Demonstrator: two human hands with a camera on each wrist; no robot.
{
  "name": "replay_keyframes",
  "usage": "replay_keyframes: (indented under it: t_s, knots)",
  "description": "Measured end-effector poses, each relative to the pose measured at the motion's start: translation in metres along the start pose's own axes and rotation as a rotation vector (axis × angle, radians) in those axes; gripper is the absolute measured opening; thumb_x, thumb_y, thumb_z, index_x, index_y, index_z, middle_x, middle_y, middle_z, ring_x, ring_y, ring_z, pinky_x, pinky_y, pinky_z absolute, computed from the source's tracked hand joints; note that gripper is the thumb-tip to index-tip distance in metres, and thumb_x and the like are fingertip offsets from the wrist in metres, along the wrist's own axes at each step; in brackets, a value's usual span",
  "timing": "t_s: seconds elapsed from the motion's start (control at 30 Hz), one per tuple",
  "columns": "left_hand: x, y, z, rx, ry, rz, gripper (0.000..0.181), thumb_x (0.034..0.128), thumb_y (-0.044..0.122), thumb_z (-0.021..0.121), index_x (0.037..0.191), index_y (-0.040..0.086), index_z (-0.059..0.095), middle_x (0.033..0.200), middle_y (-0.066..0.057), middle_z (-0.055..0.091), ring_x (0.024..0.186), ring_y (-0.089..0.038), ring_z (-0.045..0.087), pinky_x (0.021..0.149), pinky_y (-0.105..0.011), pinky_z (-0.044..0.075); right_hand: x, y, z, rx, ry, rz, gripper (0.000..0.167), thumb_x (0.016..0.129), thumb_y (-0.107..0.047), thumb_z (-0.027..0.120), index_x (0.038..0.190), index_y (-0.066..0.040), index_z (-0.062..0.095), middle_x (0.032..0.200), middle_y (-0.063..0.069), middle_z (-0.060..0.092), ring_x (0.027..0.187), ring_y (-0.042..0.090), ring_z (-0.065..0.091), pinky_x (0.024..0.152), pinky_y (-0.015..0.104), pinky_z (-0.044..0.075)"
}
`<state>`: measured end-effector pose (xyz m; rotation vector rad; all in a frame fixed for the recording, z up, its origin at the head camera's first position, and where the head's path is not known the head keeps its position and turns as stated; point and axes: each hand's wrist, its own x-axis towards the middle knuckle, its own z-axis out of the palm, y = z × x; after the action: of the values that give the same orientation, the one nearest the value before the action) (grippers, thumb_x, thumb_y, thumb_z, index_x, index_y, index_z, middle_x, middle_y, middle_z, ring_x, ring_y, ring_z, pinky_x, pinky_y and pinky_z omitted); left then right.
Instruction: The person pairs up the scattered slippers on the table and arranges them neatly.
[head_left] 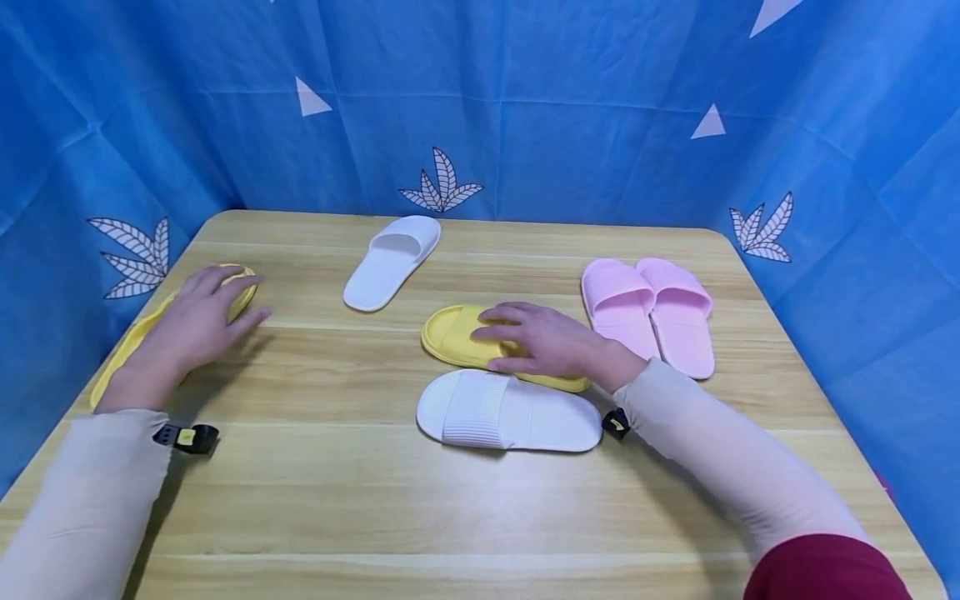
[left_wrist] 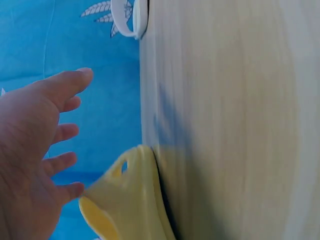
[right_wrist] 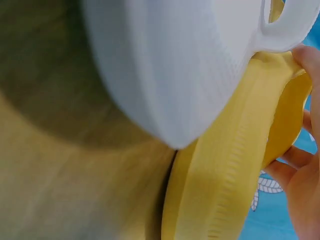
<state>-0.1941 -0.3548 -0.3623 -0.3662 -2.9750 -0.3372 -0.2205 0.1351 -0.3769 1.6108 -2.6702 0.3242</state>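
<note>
1. Central yellow slipper (head_left: 457, 333): mid-table (head_left: 315, 500), the right hand's (head_left: 543, 337) grip closed across its strap.
2. Left hand (head_left: 193, 321): fingers apart by the left-edge yellow slipper (left_wrist: 142, 195).
3. Pink slippers (head_left: 686, 325) seem paired; yellow, white slippers (head_left: 558, 417) apparently await matching.

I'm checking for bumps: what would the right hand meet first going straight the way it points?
The yellow slipper under the right hand, most likely: its rounded end lies straight ahead in the head view. Depth is hard to judge, though the right wrist view suggests contact.
</note>
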Motion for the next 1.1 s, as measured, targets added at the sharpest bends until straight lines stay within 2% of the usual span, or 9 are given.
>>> replay_keyframes:
  t_s: [0.27, 0.43, 0.63, 0.8, 0.97, 1.1]
  knots:
    - [0.000, -0.010, -0.004, 0.008, -0.006, -0.049, 0.058, 0.0998, 0.035, 0.056, 0.138, -0.006, 0.044, 0.143, -0.034, 0.031, 0.134, -0.053, 0.021, 0.112, -0.064, 0.014, -0.001, 0.002, 0.000, 0.004, 0.008, -0.001, 0.055, 0.095, -0.057, 0.054, 0.141, -0.027, 0.054, 0.146, 0.002, 0.047, 0.135, 0.025, 0.041, 0.112, 0.043, 0.034]
    - [-0.005, -0.020, -0.010, 0.013, -0.033, -0.079, 0.059, 0.1000, 0.037, 0.055, 0.141, -0.004, 0.043, 0.145, -0.034, 0.029, 0.136, -0.053, 0.018, 0.109, -0.069, 0.012, 0.000, 0.003, 0.000, 0.019, -0.001, -0.009, 0.056, 0.094, -0.057, 0.054, 0.142, -0.027, 0.053, 0.146, 0.002, 0.047, 0.135, 0.026, 0.040, 0.112, 0.044, 0.034]
    - [-0.013, -0.037, -0.008, -0.003, -0.075, -0.115, 0.064, 0.1011, 0.045, 0.049, 0.144, -0.002, 0.039, 0.147, -0.035, 0.024, 0.138, -0.057, 0.010, 0.101, -0.077, 0.009, -0.001, 0.003, -0.001, 0.028, -0.033, -0.009, 0.056, 0.095, -0.057, 0.053, 0.142, -0.027, 0.053, 0.147, 0.001, 0.046, 0.135, 0.024, 0.041, 0.112, 0.043, 0.034]
    - [-0.017, -0.047, -0.009, -0.029, -0.066, -0.137, 0.066, 0.1007, 0.047, 0.048, 0.144, -0.002, 0.039, 0.147, -0.036, 0.024, 0.136, -0.057, 0.015, 0.105, -0.073, 0.013, 0.000, 0.002, -0.003, 0.022, -0.012, -0.016, 0.053, 0.095, -0.052, 0.056, 0.141, -0.025, 0.054, 0.146, 0.003, 0.048, 0.134, 0.024, 0.042, 0.112, 0.041, 0.034]
    - [-0.020, -0.052, -0.010, -0.055, -0.100, -0.179, 0.069, 0.1004, 0.049, 0.046, 0.148, 0.001, 0.036, 0.150, -0.034, 0.020, 0.137, -0.056, 0.013, 0.105, -0.073, 0.013, 0.001, 0.000, -0.004, 0.029, -0.012, -0.002, 0.052, 0.095, -0.050, 0.057, 0.142, -0.025, 0.054, 0.146, 0.003, 0.047, 0.135, 0.027, 0.041, 0.112, 0.043, 0.033]
    - [-0.021, -0.054, -0.010, -0.055, -0.115, -0.186, 0.070, 0.1001, 0.051, 0.046, 0.149, 0.002, 0.035, 0.149, -0.035, 0.022, 0.135, -0.057, 0.016, 0.103, -0.074, 0.016, 0.001, 0.000, -0.003, 0.036, -0.015, 0.013, 0.053, 0.096, -0.052, 0.056, 0.142, -0.027, 0.053, 0.147, 0.002, 0.046, 0.136, 0.027, 0.039, 0.112, 0.044, 0.032]
